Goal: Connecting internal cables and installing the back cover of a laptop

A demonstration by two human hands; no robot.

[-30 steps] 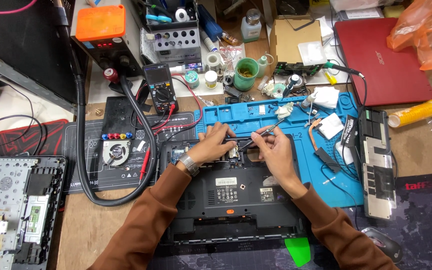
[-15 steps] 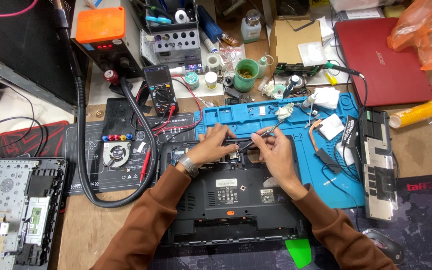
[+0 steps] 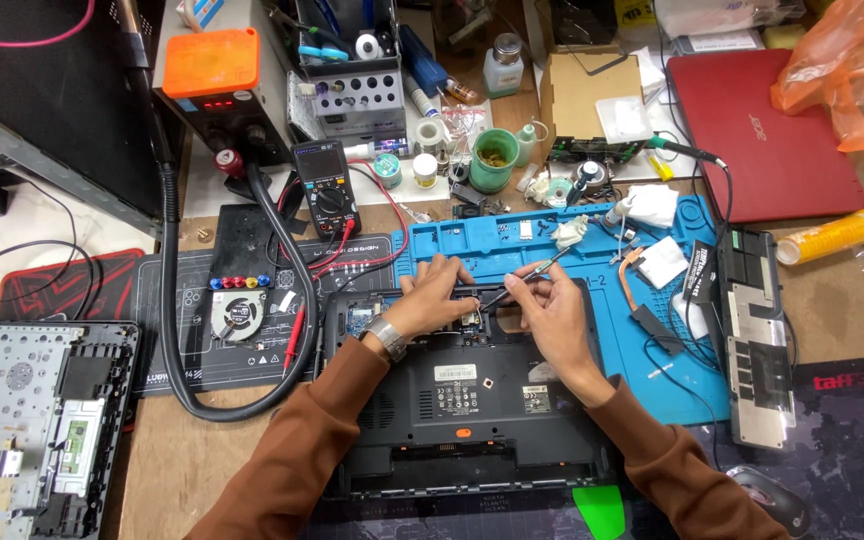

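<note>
Tweezers (image 3: 524, 281) sit pinched in the right hand (image 3: 552, 315), tips pointing down into the open black laptop (image 3: 462, 395) on the desk (image 3: 167, 460). Left hand (image 3: 432, 300) rests on the laptop's top edge, fingers bent and pressing there. Behind the laptop lies a blue mat (image 3: 592, 240).
</note>
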